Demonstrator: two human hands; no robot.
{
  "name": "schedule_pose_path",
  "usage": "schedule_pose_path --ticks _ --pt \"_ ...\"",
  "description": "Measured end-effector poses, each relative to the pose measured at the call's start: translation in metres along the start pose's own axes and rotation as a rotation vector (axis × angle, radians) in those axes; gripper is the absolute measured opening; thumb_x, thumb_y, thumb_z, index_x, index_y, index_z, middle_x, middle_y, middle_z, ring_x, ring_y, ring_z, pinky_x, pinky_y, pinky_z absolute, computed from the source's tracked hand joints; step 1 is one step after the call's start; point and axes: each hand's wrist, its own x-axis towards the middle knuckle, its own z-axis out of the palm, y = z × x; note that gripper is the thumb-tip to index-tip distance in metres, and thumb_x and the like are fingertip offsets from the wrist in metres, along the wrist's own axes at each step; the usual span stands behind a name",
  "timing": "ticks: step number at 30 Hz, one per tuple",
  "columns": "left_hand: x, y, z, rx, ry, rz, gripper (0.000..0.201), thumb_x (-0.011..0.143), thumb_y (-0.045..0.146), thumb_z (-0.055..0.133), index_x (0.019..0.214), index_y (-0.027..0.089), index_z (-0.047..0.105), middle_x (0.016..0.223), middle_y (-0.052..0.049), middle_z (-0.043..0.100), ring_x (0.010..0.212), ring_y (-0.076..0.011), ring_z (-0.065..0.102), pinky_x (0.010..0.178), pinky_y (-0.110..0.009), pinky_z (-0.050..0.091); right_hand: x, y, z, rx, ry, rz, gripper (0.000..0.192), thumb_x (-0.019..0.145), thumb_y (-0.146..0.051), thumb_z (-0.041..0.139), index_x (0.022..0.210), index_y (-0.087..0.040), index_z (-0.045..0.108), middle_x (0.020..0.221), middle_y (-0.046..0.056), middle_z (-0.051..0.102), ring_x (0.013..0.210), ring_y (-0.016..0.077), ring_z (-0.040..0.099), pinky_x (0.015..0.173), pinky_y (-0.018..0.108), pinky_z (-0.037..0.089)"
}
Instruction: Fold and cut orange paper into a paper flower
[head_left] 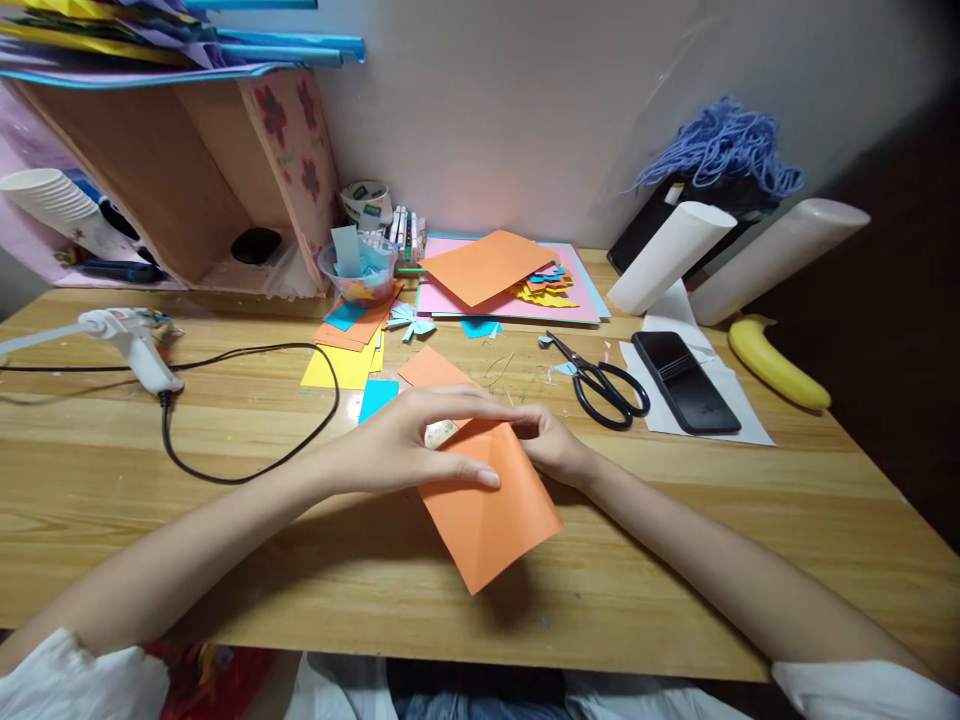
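The orange paper sheet (491,525) lay within the left hand's grip and ran out beyond it toward the person. The left hand (409,440) was clamped on the sheet's upper part: its thumb pressed flat on the near face, while its fingers stretched along the top edge. Below the thumb, most of the sheet stuck out free, one corner aimed at the person, a crease running down its face and a shadow beneath it on the table (300,560). The right hand (559,445) was curled at the sheet's upper right edge, close to the left fingertips; its own fingertips were hidden, so whether that grip had closed on the paper could not be told.

Just beyond the hands lay a smaller orange piece (435,367), and a blue paper piece (377,400) sat just beside the left hand. Black-handled scissors (600,390) rested beyond the right hand, near a black phone (684,382) on white paper (651,408). A white glue gun (139,350) stood well to the left.
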Motion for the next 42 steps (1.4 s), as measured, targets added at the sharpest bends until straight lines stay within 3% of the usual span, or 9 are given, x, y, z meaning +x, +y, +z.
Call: schedule_pose_path --ticks 5,11,18,22,32,34,36,39,42 --pt "-0.002 0.002 -0.004 0.03 -0.039 0.036 0.068 0.067 0.035 0.073 0.129 0.028 0.045 0.13 -0.007 0.05 0.12 -0.0252 0.045 0.102 -0.04 0.034 0.0 -0.001 0.001 0.11 -0.028 0.014 0.023 0.064 -0.03 0.076 0.08 -0.015 0.07 0.082 0.004 0.069 0.072 0.0155 0.064 0.065 0.026 0.052" --pt "-0.005 0.011 -0.015 0.045 -0.095 0.147 0.106 0.044 0.046 0.082 0.137 0.026 0.034 0.14 -0.011 0.04 0.126 -0.0345 0.037 0.104 -0.047 0.031 0.003 -0.003 0.0 0.2 0.065 -0.058 0.019 0.058 -0.024 0.08 0.07 -0.016 0.068 0.069 -0.001 0.066 0.06 0.0098 0.059 0.054 0.019 0.048" --pt "-0.01 0.01 0.002 0.269 0.232 0.094 0.035 0.081 0.026 0.055 0.117 0.025 0.058 0.114 -0.005 0.064 0.102 -0.0217 0.061 0.088 -0.032 0.047 0.002 0.002 0.0 0.08 0.028 -0.068 0.024 0.059 -0.034 0.078 0.073 -0.017 0.068 0.065 0.0 0.066 0.057 0.0118 0.06 0.057 0.024 0.05" --pt "-0.011 0.002 0.012 0.345 0.429 0.042 0.028 0.085 0.017 0.046 0.103 0.025 0.065 0.099 -0.002 0.07 0.083 -0.0154 0.066 0.074 -0.027 0.051 0.003 0.003 0.001 0.025 -0.06 -0.06 0.022 0.064 -0.035 0.075 0.074 -0.017 0.068 0.065 0.001 0.067 0.057 0.0136 0.062 0.055 0.026 0.052" --pt "-0.015 -0.007 0.01 0.487 0.394 0.168 0.023 0.083 0.019 0.052 0.102 0.021 0.066 0.102 -0.007 0.07 0.09 -0.0184 0.066 0.079 -0.029 0.052 0.002 -0.002 0.005 -0.074 -0.12 -0.137 0.029 0.067 -0.036 0.073 0.09 -0.019 0.067 0.087 0.003 0.068 0.081 0.0168 0.062 0.074 0.029 0.051" --pt "-0.016 -0.006 0.008 0.534 0.405 0.201 0.024 0.084 0.021 0.05 0.102 0.021 0.065 0.107 -0.008 0.068 0.094 -0.0189 0.065 0.079 -0.03 0.051 0.002 -0.007 0.004 -0.093 -0.042 -0.199 0.037 0.072 -0.039 0.067 0.104 -0.022 0.062 0.104 0.004 0.064 0.095 0.0184 0.059 0.083 0.031 0.047" --pt "-0.019 -0.007 0.006 0.609 0.442 0.253 0.025 0.086 0.021 0.046 0.103 0.022 0.065 0.11 -0.008 0.066 0.097 -0.019 0.064 0.077 -0.03 0.051 0.002 -0.011 0.002 -0.128 0.147 -0.3 0.037 0.078 -0.042 0.059 0.11 -0.025 0.058 0.115 0.004 0.057 0.102 0.0187 0.054 0.087 0.031 0.044" --pt "-0.025 -0.014 0.004 0.735 0.533 0.306 0.027 0.089 0.024 0.042 0.103 0.026 0.065 0.11 -0.005 0.066 0.097 -0.0185 0.063 0.077 -0.032 0.049 0.003 -0.012 -0.002 -0.18 0.504 -0.488 0.023 0.084 -0.043 0.048 0.094 -0.025 0.059 0.099 0.002 0.057 0.089 0.0153 0.053 0.081 0.027 0.043" --pt "-0.03 -0.028 0.005 0.811 0.657 0.307 0.025 0.086 0.026 0.05 0.104 0.037 0.065 0.101 0.0 0.068 0.088 -0.0174 0.062 0.084 -0.035 0.043 0.006 -0.009 -0.004 -0.194 0.598 -0.54 0.021 0.084 -0.044 0.047 0.083 -0.024 0.054 0.081 -0.001 0.051 0.075 0.0135 0.05 0.075 0.026 0.043"
